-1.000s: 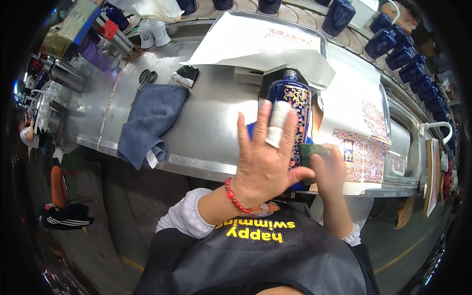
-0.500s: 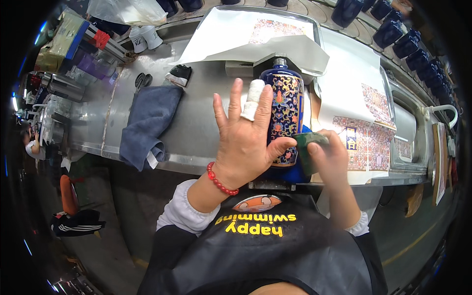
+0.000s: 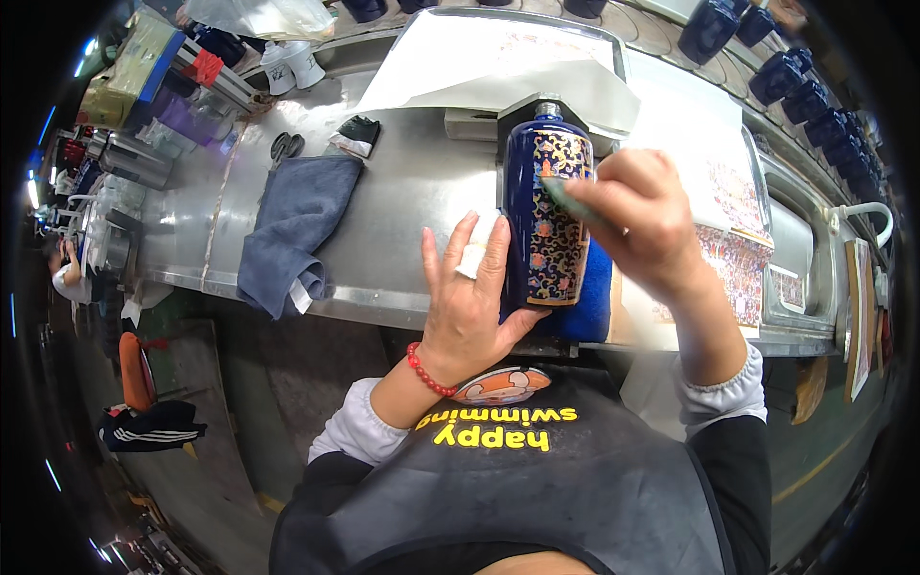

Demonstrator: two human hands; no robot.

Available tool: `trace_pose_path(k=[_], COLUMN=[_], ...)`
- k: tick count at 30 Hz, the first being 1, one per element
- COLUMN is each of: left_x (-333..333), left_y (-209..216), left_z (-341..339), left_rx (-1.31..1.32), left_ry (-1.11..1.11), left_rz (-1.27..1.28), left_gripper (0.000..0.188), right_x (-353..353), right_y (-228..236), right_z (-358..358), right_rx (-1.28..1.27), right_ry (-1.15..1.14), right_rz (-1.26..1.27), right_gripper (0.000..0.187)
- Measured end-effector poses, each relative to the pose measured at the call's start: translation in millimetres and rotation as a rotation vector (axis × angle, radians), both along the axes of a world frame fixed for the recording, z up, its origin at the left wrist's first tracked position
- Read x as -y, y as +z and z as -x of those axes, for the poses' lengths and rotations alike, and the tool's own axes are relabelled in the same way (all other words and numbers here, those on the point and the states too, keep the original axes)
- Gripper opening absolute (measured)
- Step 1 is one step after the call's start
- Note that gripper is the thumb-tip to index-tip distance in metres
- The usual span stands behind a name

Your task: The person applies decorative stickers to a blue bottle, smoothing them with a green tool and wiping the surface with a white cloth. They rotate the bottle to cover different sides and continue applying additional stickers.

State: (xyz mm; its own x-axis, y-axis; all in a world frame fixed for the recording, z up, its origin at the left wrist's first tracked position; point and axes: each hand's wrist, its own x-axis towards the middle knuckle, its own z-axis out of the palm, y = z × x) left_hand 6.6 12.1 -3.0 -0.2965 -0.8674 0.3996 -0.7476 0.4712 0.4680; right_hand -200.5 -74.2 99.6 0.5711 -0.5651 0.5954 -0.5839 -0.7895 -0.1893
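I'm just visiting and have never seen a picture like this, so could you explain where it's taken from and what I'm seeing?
There's no machine here, only a person's two bare hands. A fisheye camera worn on the head looks down at them, which is why straight edges look bent. On the metal worktop, a dark blue bottle with a colourful floral pattern points its neck away from the person. The left hand is spread beside it, thumb near its base. The right hand holds a flat green piece over the pattern. Off to the left lie a blue-grey cloth and scissors; to the right, patterned sheets.
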Motion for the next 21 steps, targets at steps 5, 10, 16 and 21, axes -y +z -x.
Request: trace_pose_path(k=[5, 10, 16, 21], left_x=[2, 6, 6, 8], left_y=[-2, -10, -26, -31], left_z=[0, -3, -4, -6], left_rx=[-0.039, 0.010, -0.014, -0.099], left_ry=[0.010, 0.008, 0.027, -0.024], left_rz=[0.049, 0.063, 0.062, -0.008], left_gripper=[0.103, 0.100, 0.099, 0.100], right_x=[-4, -3, -27, -44], right_y=[-3, -11, -35, -46], right_z=[-1, 3, 19, 24], right_rx=[-0.037, -0.089, 0.166, 0.071], right_ry=[0.276, 0.141, 0.142, 0.510], right_rz=[-0.159, 0.066, -0.205, -0.388], right_gripper=[0.030, 0.020, 0.035, 0.031])
